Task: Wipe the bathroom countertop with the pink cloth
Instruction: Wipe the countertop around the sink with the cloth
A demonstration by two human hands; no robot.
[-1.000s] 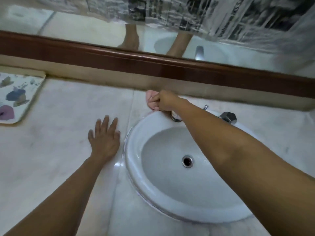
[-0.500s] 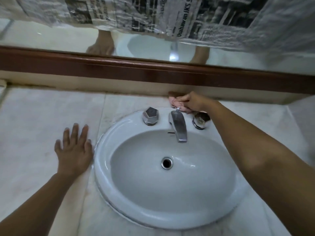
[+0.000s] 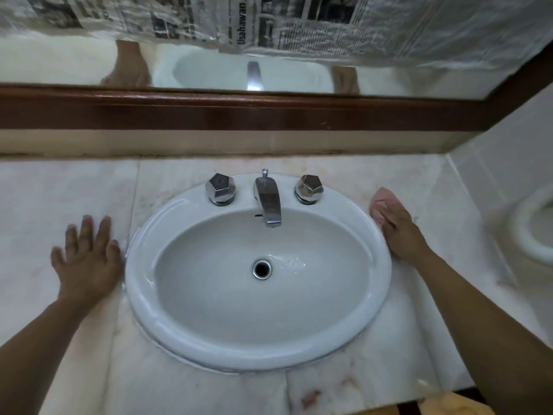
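Note:
The pale marble countertop (image 3: 71, 190) surrounds a white oval sink (image 3: 380, 283). My right hand (image 3: 399, 229) lies flat on the pink cloth (image 3: 381, 203), pressing it onto the counter just right of the sink rim. Only the cloth's far end shows beyond my fingers. My left hand (image 3: 86, 259) rests palm down with fingers spread on the counter, touching the sink's left edge, holding nothing.
A chrome faucet (image 3: 267, 202) with two chrome knobs (image 3: 220, 188) (image 3: 309, 188) stands at the sink's back. A wood-framed mirror (image 3: 239, 112), partly covered with newspaper, runs behind. A white toilet rim (image 3: 529, 229) shows at the right. The counter's front edge is bottom right.
My right hand has carried the cloth from behind the faucet around to the right side of the sink and flattened onto it. The left hand stays beside the sink.

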